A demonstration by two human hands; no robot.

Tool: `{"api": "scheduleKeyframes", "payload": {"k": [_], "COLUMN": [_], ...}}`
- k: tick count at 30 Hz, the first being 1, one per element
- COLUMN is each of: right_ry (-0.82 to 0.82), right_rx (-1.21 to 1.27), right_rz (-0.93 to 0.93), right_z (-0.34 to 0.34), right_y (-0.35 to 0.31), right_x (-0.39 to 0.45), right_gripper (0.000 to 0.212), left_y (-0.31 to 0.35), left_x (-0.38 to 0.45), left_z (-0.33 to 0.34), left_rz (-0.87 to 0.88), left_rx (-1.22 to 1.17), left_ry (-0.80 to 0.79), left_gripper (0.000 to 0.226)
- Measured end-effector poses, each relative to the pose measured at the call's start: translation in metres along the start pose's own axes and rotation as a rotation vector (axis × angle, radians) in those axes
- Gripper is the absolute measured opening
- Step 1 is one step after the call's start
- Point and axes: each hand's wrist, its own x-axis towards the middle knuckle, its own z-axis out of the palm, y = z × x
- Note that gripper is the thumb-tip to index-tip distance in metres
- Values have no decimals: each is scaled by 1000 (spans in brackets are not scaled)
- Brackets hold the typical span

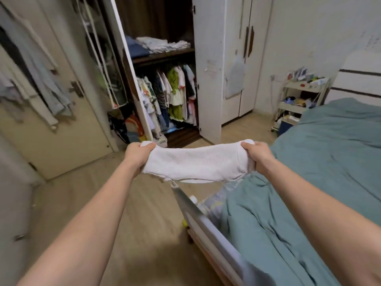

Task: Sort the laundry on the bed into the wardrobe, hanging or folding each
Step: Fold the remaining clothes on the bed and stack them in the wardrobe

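Bare forearms reached out from the near edge of the head view, and between them hung a white knit garment (195, 164), folded to a short band and pulled taut. At its left end the left hand (137, 154) was clamped on the cloth, thumb on top and fingers curled under; at the right end the right hand (257, 154) gripped it the same way. It was held in the air over the floor, just left of the bed's near corner and well short of the wardrobe (208, 79).

To the right lay the bed (329, 151) under a teal cover, rumpled along the near side; its white rail (208, 223) ran along the left edge. No other loose laundry showed on the part of the bed in view, though some pale patterned cloth was tucked between rail and cover and could not be made out.

Far ahead the wardrobe stood open: a shelf (162, 55) bore folded stacks, dark blue on the left and pale on the right, and below it a crowded row of hung clothes (171, 93). A cart (301, 100) stood by the far wall, right of the wardrobe.

By my judgement much of the sorting was already done, and this folded piece had yet to go onto the shelf
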Motion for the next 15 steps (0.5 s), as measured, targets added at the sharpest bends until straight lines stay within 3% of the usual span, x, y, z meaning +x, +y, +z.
{"api": "scheduleKeyframes", "payload": {"k": [7,11,15], "right_ry": [-56,-68,-84], "right_rx": [-14,-22,13], "right_rz": [-50,-99,-125], "right_z": [169,243,308], "right_y": [-43,-62,-82], "right_x": [18,64,134], "right_gripper": [22,18,28], "left_y": [-10,-8,8], "left_x": [109,186,282], "left_z": [-120,-135,-131], "left_rz": [17,36,82], "left_rx": [-12,6,38], "left_ry": [89,107,132], "left_gripper": [24,31,34]}}
